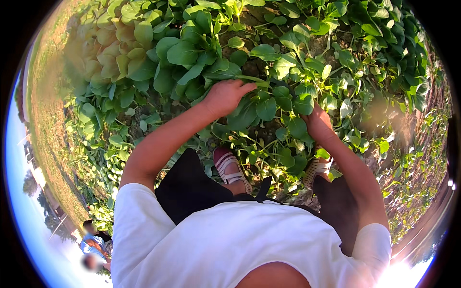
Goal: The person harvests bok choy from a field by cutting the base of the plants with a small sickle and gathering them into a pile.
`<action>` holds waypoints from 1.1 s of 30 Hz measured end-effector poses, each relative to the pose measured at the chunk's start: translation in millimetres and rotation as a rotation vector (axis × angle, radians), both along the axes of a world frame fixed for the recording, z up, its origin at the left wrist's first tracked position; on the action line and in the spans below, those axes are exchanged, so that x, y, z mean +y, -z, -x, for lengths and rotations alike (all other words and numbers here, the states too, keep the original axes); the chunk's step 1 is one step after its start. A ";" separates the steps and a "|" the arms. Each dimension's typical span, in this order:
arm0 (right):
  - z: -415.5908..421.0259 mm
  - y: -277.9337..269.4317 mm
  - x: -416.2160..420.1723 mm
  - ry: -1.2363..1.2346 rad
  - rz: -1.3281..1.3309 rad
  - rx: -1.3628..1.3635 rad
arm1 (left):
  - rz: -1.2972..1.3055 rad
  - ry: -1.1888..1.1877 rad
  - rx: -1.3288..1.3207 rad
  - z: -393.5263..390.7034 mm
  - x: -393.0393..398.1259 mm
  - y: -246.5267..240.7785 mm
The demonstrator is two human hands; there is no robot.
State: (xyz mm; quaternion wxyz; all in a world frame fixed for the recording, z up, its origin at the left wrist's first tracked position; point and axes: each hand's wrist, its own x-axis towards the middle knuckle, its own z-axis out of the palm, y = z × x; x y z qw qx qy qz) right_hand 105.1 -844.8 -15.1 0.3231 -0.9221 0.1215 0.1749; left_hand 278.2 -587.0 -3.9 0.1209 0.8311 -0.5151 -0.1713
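Note:
Leafy green plants with broad rounded leaves point(183, 54) grow thickly in front of me. My left hand point(227, 96) lies among them at the centre, thumb and fingers around the pale stem of a leaf point(254, 78). Lower and to the right, my right hand point(318, 120) reaches into the foliage, its fingers hidden under a rounded leaf point(303, 104); whether it grips anything cannot be told. Between the hands hang several more green leaves point(266, 109).
My shoes point(230, 165) stand among low leaves below the hands. A dense stand of plants point(399, 54) is at the upper right, bare soil with small weeds point(414, 144) at the right. Other people point(94, 244) are at the lower left.

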 end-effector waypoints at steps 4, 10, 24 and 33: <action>-10.6 18.9 7.1 -0.102 0.057 0.120 | 0.055 0.024 -0.085 16.0 2.2 -1.0; -8.7 59.1 -1.7 -0.191 0.068 0.242 | -0.019 -0.169 0.118 18.7 -12.0 -6.0; -63.0 -95.8 -33.2 0.381 -0.739 0.120 | 0.482 -0.520 0.667 3.3 -12.1 -91.2; -90.4 -138.6 -66.5 0.371 -0.741 0.016 | 0.425 -0.105 -0.189 -4.3 -112.6 -141.3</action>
